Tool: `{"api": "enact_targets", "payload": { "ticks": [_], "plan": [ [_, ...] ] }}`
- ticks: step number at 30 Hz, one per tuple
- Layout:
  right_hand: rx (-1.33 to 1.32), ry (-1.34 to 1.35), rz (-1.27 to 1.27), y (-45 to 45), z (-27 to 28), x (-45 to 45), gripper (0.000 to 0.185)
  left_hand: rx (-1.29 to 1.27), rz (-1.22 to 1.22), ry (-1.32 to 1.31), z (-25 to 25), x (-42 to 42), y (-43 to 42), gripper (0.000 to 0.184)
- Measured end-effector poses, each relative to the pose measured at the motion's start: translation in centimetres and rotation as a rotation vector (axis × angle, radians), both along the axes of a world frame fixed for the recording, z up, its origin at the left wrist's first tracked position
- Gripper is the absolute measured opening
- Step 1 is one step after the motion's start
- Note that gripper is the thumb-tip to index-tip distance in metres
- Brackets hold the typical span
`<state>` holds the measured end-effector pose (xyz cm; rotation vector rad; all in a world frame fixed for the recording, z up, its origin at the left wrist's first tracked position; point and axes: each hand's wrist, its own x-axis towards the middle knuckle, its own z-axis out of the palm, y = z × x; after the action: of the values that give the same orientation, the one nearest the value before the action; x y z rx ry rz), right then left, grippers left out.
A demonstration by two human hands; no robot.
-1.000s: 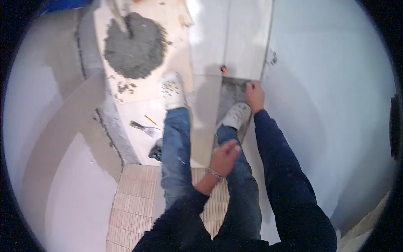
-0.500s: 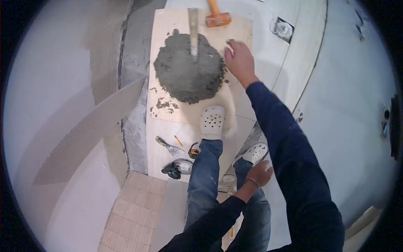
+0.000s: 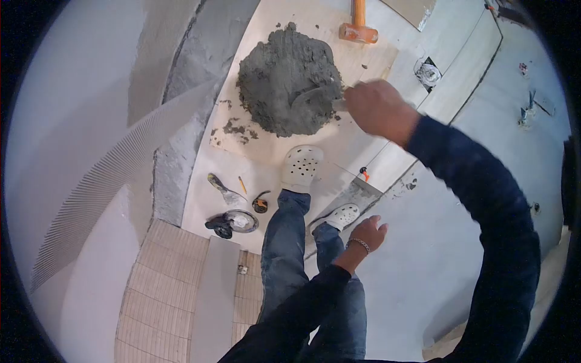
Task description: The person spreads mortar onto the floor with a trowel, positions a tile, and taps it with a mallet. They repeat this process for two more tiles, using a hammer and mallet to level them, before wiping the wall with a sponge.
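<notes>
My right hand (image 3: pixel 381 110) is closed around the pale handle of a trowel at the right edge of a grey mortar heap (image 3: pixel 284 66). The trowel's blade (image 3: pixel 311 100) lies in the mortar and is smeared with it, so its outline is hard to make out. The heap rests on a light wooden board (image 3: pixel 366 63). Lower down, my left hand (image 3: pixel 370 234), with a bracelet at the wrist, hangs beside my knee, fingers loosely apart and nothing in them.
An orange-headed mallet (image 3: pixel 358 33) lies on the board's far side. Near my white clogs (image 3: pixel 301 168) are a putty knife (image 3: pixel 227 190), a pencil (image 3: pixel 242 184), a tape measure (image 3: pixel 260 204) and a round dish (image 3: pixel 241 221). A drain opening (image 3: pixel 428 74) sits at right.
My right hand has gone from empty to gripping the trowel, and its arm has swung outward. The pale stick standing in the mortar is gone from there. The view has shifted.
</notes>
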<state>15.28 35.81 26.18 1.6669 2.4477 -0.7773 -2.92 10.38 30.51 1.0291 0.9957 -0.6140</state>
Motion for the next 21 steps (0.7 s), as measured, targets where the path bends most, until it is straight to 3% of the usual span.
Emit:
{"api": "enact_targets", "payload": {
  "ticks": [2,3,6,8,11,14,15,16,17,21],
  "plan": [
    [-0.28,-0.123,-0.205,-0.7,7.0,-0.6,0.015,-0.017,-0.014,-0.032,0.4,0.0,0.3,0.051],
    [-0.322,-0.158,-0.277,-2.0,8.1,-0.5,0.019,-0.011,-0.038,-0.06,0.4,0.2,0.6,0.051],
    [-0.334,0.074,-0.516,-7.3,8.1,-1.4,0.027,-0.035,-0.038,-0.044,0.9,0.1,0.3,0.051],
    [-0.219,0.313,-0.602,-11.6,6.0,-3.0,0.031,-0.024,-0.062,-0.049,0.9,-0.4,-0.7,0.051],
    [-0.107,0.462,-0.75,-17.8,-0.9,-6.1,0.028,0.079,-0.21,0.004,1.3,-2.0,-3.1,0.05],
    [-0.126,0.44,-0.778,-23.2,-10.4,-7.7,0.027,0.093,-0.405,0.026,2.0,-3.4,-5.5,0.049],
    [-0.3,0.301,-0.839,-24.9,-12.8,-8.0,0.027,0.05,-0.443,0.045,1.8,-3.9,-6.4,0.049],
    [-0.471,0.162,-0.892,-25.7,-13.5,-8.3,0.028,0.011,-0.48,0.066,1.5,-4.3,-7.0,0.049],
    [-0.464,0.171,-0.913,-26.7,-13.9,-8.9,0.028,0.017,-0.502,0.067,1.2,-4.7,-7.4,0.049],
    [-0.243,0.298,-0.981,-29.0,-13.6,-11.6,0.029,0.041,-0.578,0.041,1.1,-6.3,-8.8,0.048]
  ]
}}
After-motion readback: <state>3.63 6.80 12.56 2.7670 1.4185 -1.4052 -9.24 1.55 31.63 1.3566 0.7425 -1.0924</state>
